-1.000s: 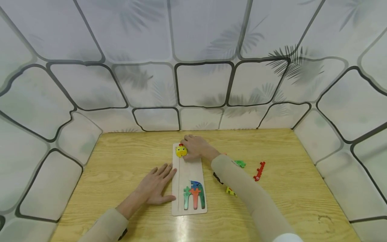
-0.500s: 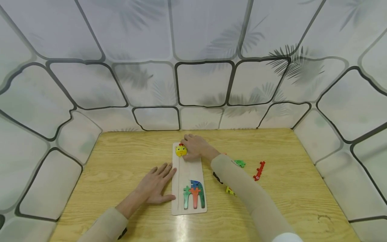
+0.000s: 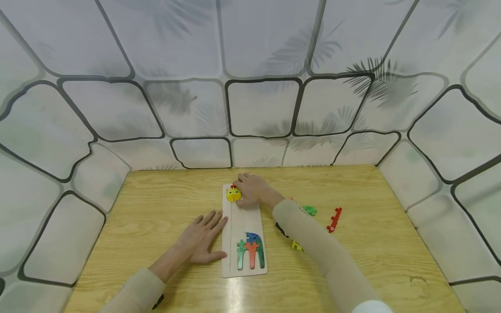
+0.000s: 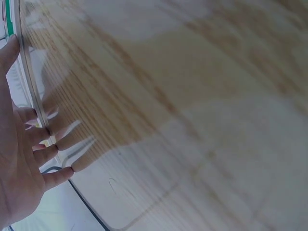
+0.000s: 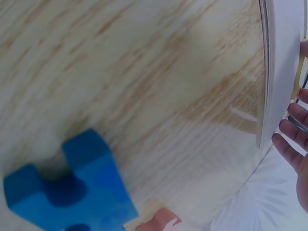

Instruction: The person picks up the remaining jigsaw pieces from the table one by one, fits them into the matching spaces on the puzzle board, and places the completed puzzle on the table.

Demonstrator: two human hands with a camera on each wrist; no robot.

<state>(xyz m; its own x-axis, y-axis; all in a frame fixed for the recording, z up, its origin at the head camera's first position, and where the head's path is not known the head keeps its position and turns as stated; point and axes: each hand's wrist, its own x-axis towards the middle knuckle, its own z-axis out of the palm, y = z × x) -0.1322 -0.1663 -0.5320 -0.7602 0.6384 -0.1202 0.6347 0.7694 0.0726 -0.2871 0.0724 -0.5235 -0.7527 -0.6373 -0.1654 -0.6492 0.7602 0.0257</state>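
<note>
On my head feed I have the pale board [image 3: 248,221] flat on the wood-grain surface [image 3: 156,204], its long sides running away from the camera. My left grip [image 3: 201,240], a bare hand, is released: its fingers are straight and spread, with fingertips and thumb at the board's left edge. My right grip [image 3: 253,191] is grasping the yellow head piece [image 3: 233,194], fingers and thumb bent around its right side, at the far left corner of the board.

At the board's near right part I see four pieces joined: a green leg piece [image 3: 240,254], an orange leg piece [image 3: 252,254], a dark green leg piece [image 3: 261,256] and, above them, a blue piece [image 3: 252,238]. Loose to the right of the board lie a green piece [image 3: 310,210], a red strip [image 3: 334,220] farther out and a yellow piece [image 3: 297,246], partly hidden by the right sleeve [image 3: 325,248]. My right wrist feed shows a blue block [image 5: 103,183] apart from the board. Beyond the board stands a wall [image 3: 258,108] printed with stone outlines and leaves.
</note>
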